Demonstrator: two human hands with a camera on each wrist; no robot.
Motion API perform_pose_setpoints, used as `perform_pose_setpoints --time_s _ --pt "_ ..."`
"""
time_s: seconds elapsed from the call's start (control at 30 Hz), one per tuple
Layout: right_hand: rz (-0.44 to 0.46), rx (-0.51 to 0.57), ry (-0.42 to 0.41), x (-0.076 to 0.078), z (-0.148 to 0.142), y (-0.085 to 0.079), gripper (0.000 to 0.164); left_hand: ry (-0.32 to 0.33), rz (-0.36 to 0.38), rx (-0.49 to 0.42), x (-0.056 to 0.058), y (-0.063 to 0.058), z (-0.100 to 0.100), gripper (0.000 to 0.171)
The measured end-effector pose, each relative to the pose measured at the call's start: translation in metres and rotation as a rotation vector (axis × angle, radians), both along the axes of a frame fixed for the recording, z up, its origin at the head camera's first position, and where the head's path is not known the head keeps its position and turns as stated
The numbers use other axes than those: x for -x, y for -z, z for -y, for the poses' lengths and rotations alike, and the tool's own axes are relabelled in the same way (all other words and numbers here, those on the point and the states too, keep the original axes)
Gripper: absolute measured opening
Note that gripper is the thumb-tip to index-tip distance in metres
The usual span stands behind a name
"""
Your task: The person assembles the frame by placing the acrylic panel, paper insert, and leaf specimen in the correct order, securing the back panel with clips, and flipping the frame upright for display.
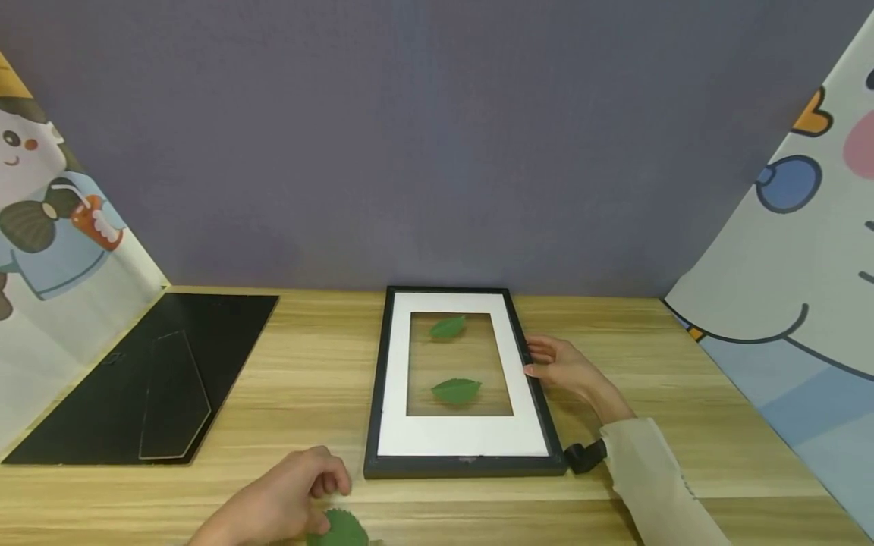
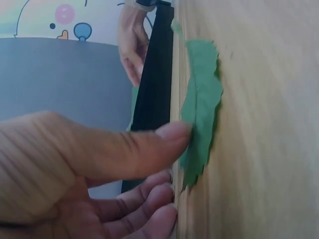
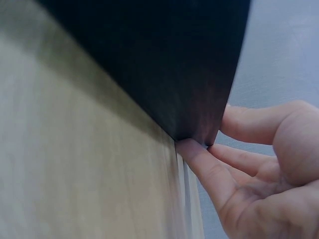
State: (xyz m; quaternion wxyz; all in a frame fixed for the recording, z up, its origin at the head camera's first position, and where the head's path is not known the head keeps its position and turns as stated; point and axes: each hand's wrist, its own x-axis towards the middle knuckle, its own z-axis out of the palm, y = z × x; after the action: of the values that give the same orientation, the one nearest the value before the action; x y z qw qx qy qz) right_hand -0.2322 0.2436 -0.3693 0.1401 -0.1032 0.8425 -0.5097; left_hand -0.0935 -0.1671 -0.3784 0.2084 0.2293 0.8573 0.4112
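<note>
A black picture frame (image 1: pixel 466 467) with a white mat (image 1: pixel 464 437) lies flat in the middle of the table. Two green leaves (image 1: pixel 456 391) sit apart within its see-through window, one toward the top and one toward the bottom. My right hand (image 1: pixel 570 373) grips the frame's right side, thumb on one face and fingers at the lower edge in the right wrist view. Near the table's front, my left hand (image 1: pixel 283 493) pinches another green leaf (image 2: pixel 203 94) with a toothed edge. The thumb lies over this leaf; the index finger is hidden behind the thumb.
A black backing board (image 1: pixel 102 387) with a fold-out stand lies at the left of the wooden table (image 1: pixel 307 364). A grey panel (image 1: pixel 423 152) rises behind, and cartoon-printed panels flank both sides. A small black object (image 1: pixel 586 457) shows by the right sleeve.
</note>
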Motion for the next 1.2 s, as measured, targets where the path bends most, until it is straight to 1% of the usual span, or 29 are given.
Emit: perform_pose_setpoints --time_s 0.13,0.2,0.33,0.47,0.57,0.7,0.77,0.83,1.0,1.2 --pt "0.004 0.004 -0.003 0.001 0.0 0.001 0.064 -0.077 -0.015 0.029 0.004 -0.001 0.004 0.035" --pt "0.003 0.004 -0.004 0.001 0.0 0.001 0.064 -0.103 -0.025 0.034 0.006 -0.001 0.006 0.033" --pt "-0.007 -0.002 -0.006 0.002 -0.001 0.001 0.064 -0.154 -0.078 0.06 0.01 -0.001 0.01 0.026" --pt "-0.011 -0.004 -0.006 0.002 -0.002 0.002 0.064 -0.231 -0.112 0.095 0.016 -0.001 0.014 0.023" --pt "-0.01 -0.009 -0.005 0.001 -0.002 0.002 0.064 -0.256 -0.135 0.104 0.019 0.0 0.017 0.02" --pt "-0.015 -0.018 -0.002 0.001 -0.002 0.002 0.063 -0.25 -0.173 0.105 0.025 0.0 0.022 0.018" --pt "-0.018 -0.02 -0.002 0.001 -0.002 0.002 0.063 -0.266 -0.176 0.108 0.027 0.0 0.023 0.017" --pt "-0.025 -0.023 0.001 0.001 -0.001 0.001 0.063 -0.294 -0.17 0.11 0.03 -0.001 0.023 0.017" --pt "-0.043 -0.005 -0.025 0.0 -0.001 0.001 0.062 -0.367 -0.175 0.136 0.039 -0.004 0.022 0.015" --pt "-0.053 0.008 -0.048 0.0 -0.002 0.002 0.062 -0.425 -0.248 0.174 0.05 -0.004 0.022 0.014"
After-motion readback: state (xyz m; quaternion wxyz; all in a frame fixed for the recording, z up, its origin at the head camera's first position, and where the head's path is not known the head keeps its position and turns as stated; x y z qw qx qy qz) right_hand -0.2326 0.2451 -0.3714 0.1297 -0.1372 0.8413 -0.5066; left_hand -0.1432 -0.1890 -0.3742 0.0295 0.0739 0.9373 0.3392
